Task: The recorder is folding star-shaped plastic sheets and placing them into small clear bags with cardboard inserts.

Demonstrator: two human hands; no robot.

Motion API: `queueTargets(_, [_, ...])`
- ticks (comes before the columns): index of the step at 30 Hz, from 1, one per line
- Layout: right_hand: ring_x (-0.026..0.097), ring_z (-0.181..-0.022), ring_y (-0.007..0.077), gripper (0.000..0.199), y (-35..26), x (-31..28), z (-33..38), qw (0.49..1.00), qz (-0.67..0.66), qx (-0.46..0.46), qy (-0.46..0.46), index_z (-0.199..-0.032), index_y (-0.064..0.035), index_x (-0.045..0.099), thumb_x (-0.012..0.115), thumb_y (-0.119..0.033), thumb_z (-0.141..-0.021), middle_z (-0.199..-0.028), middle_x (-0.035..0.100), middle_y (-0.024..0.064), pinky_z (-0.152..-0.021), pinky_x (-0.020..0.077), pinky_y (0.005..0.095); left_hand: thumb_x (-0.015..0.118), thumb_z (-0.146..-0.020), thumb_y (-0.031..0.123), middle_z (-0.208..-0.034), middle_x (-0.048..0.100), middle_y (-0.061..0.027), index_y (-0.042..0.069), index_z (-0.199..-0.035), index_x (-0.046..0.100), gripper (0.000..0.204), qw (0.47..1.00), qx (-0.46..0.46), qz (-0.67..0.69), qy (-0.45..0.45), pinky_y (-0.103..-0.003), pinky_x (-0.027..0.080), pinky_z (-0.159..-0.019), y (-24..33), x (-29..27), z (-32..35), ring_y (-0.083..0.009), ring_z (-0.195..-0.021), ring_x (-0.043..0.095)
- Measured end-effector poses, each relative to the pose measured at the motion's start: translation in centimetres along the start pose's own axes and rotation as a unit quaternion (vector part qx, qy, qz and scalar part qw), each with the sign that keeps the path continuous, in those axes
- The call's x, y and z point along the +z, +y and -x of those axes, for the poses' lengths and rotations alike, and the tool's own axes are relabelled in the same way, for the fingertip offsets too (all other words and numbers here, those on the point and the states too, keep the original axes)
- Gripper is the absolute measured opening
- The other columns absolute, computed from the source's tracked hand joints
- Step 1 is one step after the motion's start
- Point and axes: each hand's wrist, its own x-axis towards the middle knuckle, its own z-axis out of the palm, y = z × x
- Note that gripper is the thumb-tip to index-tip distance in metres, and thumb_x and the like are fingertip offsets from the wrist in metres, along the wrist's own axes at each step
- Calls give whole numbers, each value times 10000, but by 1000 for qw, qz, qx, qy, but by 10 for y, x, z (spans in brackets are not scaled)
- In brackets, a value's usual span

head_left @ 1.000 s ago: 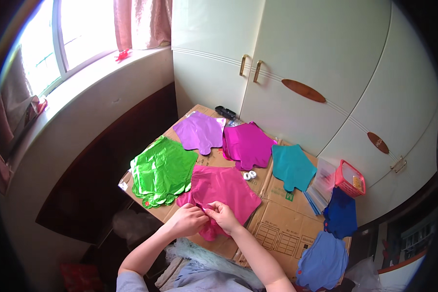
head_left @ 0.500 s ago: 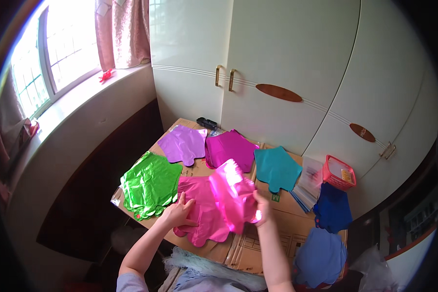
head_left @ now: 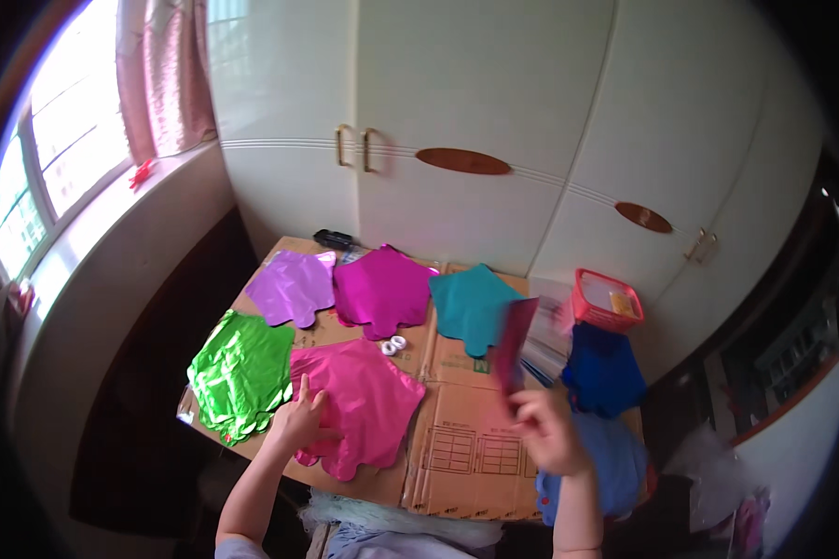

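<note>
Flat, star-shaped foil pieces that look like uninflated foil balloons lie in piles by colour. My left hand (head_left: 300,419) rests with fingers spread on the pink foil balloons (head_left: 368,401), pressing on their left edge. Over the right half of the cardboard, my right hand (head_left: 548,430) pinches a dark pink foil balloon (head_left: 513,349). That one hangs nearly edge-on and is blurred by motion. Left of the pink pile lies a crinkled green pile (head_left: 242,373). Behind it are lilac (head_left: 294,284), magenta (head_left: 382,287) and teal (head_left: 474,306) balloons.
Cardboard (head_left: 457,419) covers the table. Two small white rolls (head_left: 394,346) lie behind the pink pile. Dark blue (head_left: 606,368) and pale blue (head_left: 606,466) piles sit at the right, below a red basket (head_left: 608,300). A black object (head_left: 334,239) lies by the white cabinet (head_left: 475,84).
My right hand has lifted a pink balloon off the pile and carried it right, uncovering the white rolls. My left hand stays on the pile. The view has swung right.
</note>
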Motion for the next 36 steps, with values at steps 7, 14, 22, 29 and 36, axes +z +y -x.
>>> queueTargets(7, [472,-1222,402,215,56,120,63,977,111,91,-155,-1056,7,478,524,-156,-922,-1169,528,210,-1016,381,524,651,-787,129,-1288,516,-171,9,-1133,557,379,880,344,131,301,-409,485,-868,115,-19,1,-322,-1057,587])
queueTargets(14, [465,-1239,377,410,49,126,104,995,55,76,-34,-1148,-7,500,657,-258,-863,-1274,502,181,-1019,404,456,585,-858,298,-1401,439,-149,140,-1312,500,488,909,407,-2,88,-591,311,-1038,168,37,-31,-339,-1326,388])
queueTargets(22, [554,-1123,338,379,62,32,193,901,338,268,43,-1082,-6,587,704,-222,-793,-1213,563,177,-917,473,412,587,-862,396,-1440,404,-85,198,-1335,486,523,877,476,-59,23,-650,265,-1039,181,36,-47,-332,-1361,333])
queueTargets(29, [644,-937,294,129,78,41,213,910,263,264,183,-859,1,635,662,-118,-817,-955,667,139,-809,524,382,607,-841,368,-1236,548,-93,122,-1169,583,411,758,617,-179,111,-452,436,-934,223,-24,-76,-244,-1182,505])
queueTargets(36, [634,-618,146,116,84,41,222,879,125,322,328,-753,8,643,747,-44,-748,-753,670,97,-569,487,256,642,-830,261,-1130,620,-96,81,-1098,629,323,719,690,-71,23,-392,459,-914,305,-19,-76,-256,-1092,574])
